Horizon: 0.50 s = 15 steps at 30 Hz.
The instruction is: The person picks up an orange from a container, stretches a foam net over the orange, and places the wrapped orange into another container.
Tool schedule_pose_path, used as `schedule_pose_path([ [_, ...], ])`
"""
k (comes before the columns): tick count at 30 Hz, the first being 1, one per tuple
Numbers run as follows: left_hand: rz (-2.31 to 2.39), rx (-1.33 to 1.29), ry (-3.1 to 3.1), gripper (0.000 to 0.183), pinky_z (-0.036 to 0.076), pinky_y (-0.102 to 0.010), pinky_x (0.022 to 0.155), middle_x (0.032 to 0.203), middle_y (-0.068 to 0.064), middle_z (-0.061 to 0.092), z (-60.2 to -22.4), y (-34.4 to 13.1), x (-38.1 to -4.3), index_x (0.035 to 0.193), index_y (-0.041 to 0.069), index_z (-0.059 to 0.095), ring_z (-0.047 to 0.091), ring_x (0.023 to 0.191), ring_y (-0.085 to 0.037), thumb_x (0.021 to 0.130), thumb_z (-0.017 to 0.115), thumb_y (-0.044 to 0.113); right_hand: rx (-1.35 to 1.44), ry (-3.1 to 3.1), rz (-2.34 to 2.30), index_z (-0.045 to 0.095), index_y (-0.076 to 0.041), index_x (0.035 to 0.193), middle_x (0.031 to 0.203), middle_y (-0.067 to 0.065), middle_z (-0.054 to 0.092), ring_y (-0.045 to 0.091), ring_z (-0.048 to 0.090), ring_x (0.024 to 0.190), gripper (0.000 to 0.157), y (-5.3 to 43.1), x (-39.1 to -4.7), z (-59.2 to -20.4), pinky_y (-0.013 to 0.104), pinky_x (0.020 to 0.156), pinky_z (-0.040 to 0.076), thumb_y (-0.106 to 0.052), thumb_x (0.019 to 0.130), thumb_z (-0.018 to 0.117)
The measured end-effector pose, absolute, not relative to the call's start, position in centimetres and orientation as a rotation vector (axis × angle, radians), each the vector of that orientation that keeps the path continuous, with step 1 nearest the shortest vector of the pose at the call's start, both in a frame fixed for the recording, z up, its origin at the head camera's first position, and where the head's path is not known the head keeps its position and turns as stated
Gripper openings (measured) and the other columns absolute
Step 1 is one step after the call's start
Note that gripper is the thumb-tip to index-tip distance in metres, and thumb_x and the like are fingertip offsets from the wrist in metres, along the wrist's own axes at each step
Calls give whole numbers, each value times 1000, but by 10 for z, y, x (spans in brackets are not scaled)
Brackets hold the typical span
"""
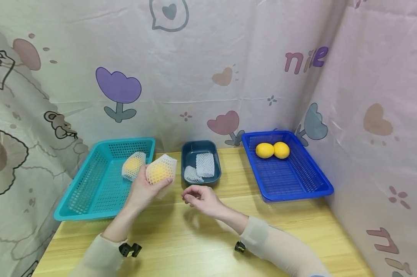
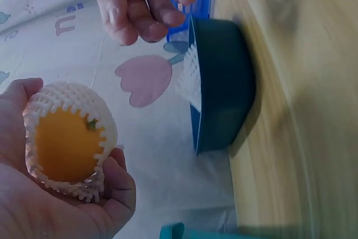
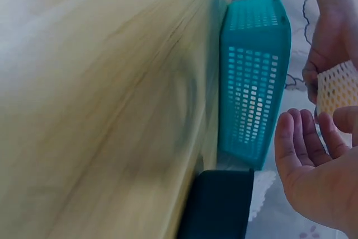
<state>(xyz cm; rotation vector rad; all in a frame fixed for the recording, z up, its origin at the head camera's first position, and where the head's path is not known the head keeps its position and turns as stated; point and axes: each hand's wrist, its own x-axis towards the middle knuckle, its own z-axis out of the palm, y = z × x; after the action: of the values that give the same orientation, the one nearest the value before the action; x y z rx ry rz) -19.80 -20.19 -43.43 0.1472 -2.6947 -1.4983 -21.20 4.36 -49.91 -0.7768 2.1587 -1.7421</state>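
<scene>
My left hand (image 1: 147, 186) grips a round yellow-orange fruit (image 1: 160, 172) sleeved in a white foam net (image 2: 100, 110). The net's open end shows the bare skin and a small green stem spot in the left wrist view. This hand is raised beside the right rim of the teal basket (image 1: 66, 207). Inside that basket lies another netted fruit (image 1: 133, 165). My right hand (image 1: 205, 200), fingers loosely bent and holding nothing, hovers just in front of the small dark tray (image 1: 189, 148). In the tray are white foam nets (image 1: 205, 164), one of them crumpled.
At the right on the wooden table (image 1: 194, 246) stands a blue basket (image 1: 281, 196) with two bare yellow fruits (image 1: 265, 150) at its far end. A printed curtain (image 1: 180, 77) hangs behind the table and along both sides.
</scene>
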Motion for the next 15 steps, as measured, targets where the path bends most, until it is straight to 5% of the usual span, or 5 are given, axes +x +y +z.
schedule_pose_path([
  [5, -1454, 177, -2732, 102, 53, -30, 88, 151, -25, 59, -432, -215, -201, 169, 4, 32, 63, 129, -38, 98, 84, 55, -872, 2320, -1635, 79, 2, 121, 114, 24, 84, -9, 71, 88, 22, 31, -213, -494, 15, 80, 63, -12, 108, 69],
  [15, -1303, 246, -2810, 111, 52, -32, 82, 152, -31, 54, -435, -246, -206, 170, 1, 23, 63, 130, -43, 99, 74, 69, -1044, 2421, -1539, 79, -3, 120, 113, 14, 85, 7, 78, 99, 20, 6, -214, -495, 19, 83, 66, -15, 105, 75],
])
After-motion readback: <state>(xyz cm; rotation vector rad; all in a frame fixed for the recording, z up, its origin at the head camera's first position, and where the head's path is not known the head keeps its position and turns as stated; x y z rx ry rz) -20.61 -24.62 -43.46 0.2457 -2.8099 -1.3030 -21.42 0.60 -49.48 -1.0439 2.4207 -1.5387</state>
